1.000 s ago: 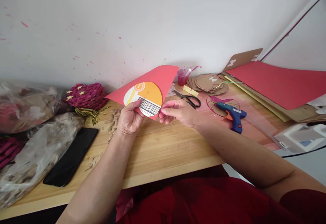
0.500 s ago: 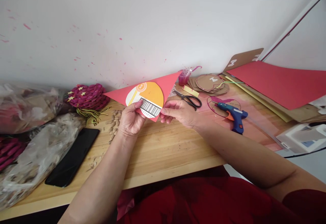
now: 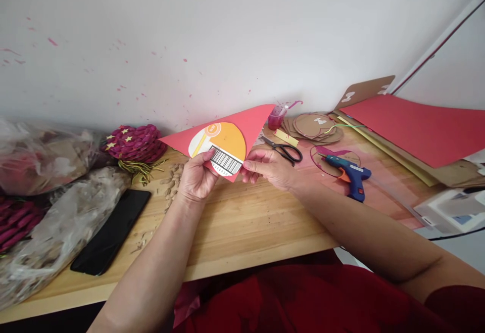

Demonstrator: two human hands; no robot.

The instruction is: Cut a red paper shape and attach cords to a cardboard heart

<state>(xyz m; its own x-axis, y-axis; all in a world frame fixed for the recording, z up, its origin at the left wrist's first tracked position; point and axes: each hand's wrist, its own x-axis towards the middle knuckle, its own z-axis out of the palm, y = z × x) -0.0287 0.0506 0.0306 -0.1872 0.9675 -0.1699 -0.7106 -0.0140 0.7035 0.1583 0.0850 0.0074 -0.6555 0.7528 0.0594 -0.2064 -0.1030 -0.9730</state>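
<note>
My left hand [image 3: 199,176] is closed on a round cardboard disc [image 3: 231,141], its thumb on top near the printed barcode. The disc is orange and white and lies against a sheet of red paper [image 3: 255,121], which spreads out behind it in a pointed shape. My right hand [image 3: 267,169] pinches the paper at the disc's lower right edge, thumb and forefinger together. Both hands hold the pair above the wooden table. Black-handled scissors [image 3: 286,151] lie just beyond my right hand.
A blue glue gun [image 3: 352,174] rests on a pink-stained patch at right. Behind are cardboard discs [image 3: 310,123], a cup of pink liquid [image 3: 276,119] and a large red sheet [image 3: 417,126]. At left lie a black phone [image 3: 111,232], peanuts [image 3: 172,181], purple woven pieces [image 3: 132,143] and plastic bags [image 3: 71,217].
The view has shifted slightly, so most things sit a little farther right. The red paper's right corner now looks bent and blunter. Both hands keep their hold.
</note>
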